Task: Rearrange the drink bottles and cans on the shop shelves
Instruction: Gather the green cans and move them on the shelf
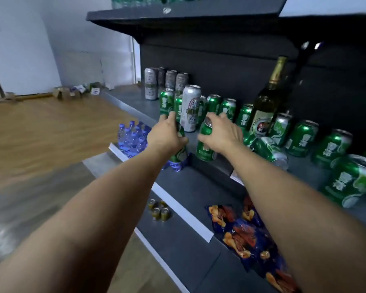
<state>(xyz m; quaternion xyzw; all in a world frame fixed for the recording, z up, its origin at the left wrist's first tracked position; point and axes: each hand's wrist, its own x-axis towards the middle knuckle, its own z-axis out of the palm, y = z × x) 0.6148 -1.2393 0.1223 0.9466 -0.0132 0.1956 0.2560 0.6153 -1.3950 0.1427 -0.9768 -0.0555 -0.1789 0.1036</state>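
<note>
Gripping one green beer can (179, 149) in the left hand (167, 138) and another green can (205, 142) in the right hand (222, 134), probably lifting both off the shelf (133, 102) edge for regrouping among the rows.

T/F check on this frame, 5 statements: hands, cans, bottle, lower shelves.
1. Each hand grips a green can. True: left hand holds one green can, right hand another green can.
2. The dark wine bottle lies on its side. False: it stands upright.
3. A tall silver can stands among the green ones. True.
4. All green cans are upright. False: a tipped green can lies on its side.
5. Snack bags sit on the top shelf. False: they lie on a lower shelf.
</note>
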